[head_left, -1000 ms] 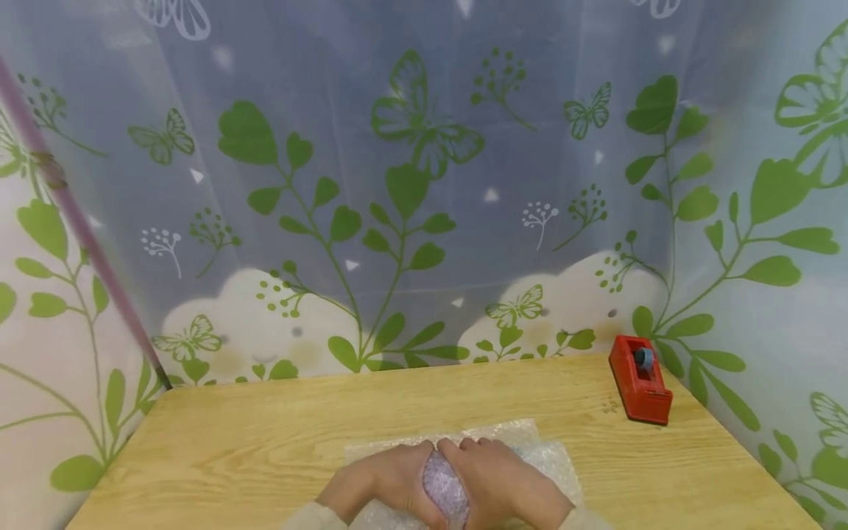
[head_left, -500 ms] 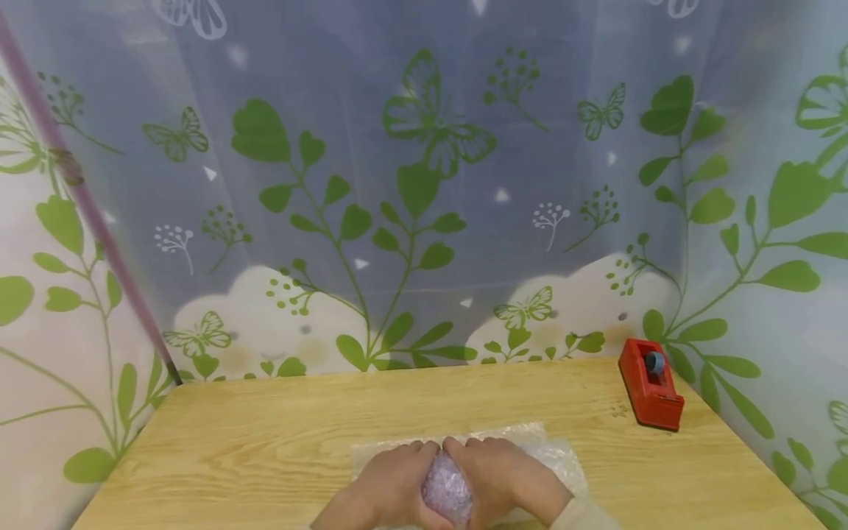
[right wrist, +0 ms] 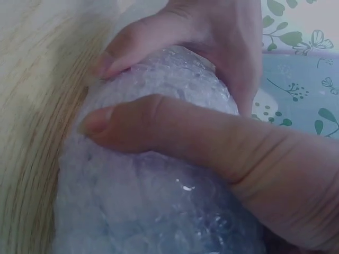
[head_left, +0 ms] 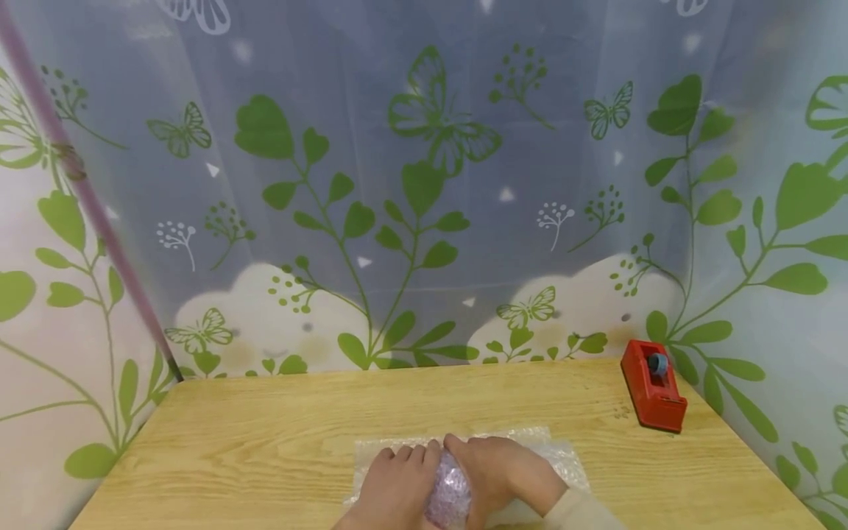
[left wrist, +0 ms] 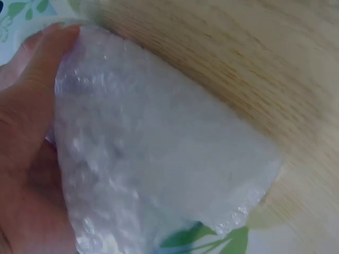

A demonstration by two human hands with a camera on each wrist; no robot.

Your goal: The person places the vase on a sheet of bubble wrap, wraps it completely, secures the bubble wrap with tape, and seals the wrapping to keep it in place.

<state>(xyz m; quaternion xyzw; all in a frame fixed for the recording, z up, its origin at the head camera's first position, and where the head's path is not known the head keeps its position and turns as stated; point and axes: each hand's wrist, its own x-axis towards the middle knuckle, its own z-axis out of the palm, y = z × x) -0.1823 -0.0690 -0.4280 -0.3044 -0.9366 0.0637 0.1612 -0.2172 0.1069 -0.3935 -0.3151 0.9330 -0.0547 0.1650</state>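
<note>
A purplish bundle wrapped in clear bubble wrap point(head_left: 450, 492) lies between both hands at the front of the table. My left hand point(head_left: 400, 482) grips its left side, fingers bent over the top. From the right, my right hand point(head_left: 497, 471) holds the other side; in the right wrist view its thumb point(right wrist: 175, 129) presses across the wrap. The left wrist view shows a loose flap of bubble wrap point(left wrist: 175, 143) spreading away from the left hand. Under the hands a flat bubble wrap sheet point(head_left: 563, 464) shows at both sides. What is inside the bundle is hidden.
A red tape dispenser point(head_left: 654, 390) with a small roll of tape stands at the table's back right. The wood-grain table point(head_left: 265, 434) meets a leaf-and-butterfly patterned curtain point(head_left: 424, 221) behind and at both sides. A pink pole point(head_left: 106, 213) slants down at the left.
My left hand has turned over the bundle, so the backs of its fingers now show on top. The right hand keeps its hold. The head view has shifted slightly.
</note>
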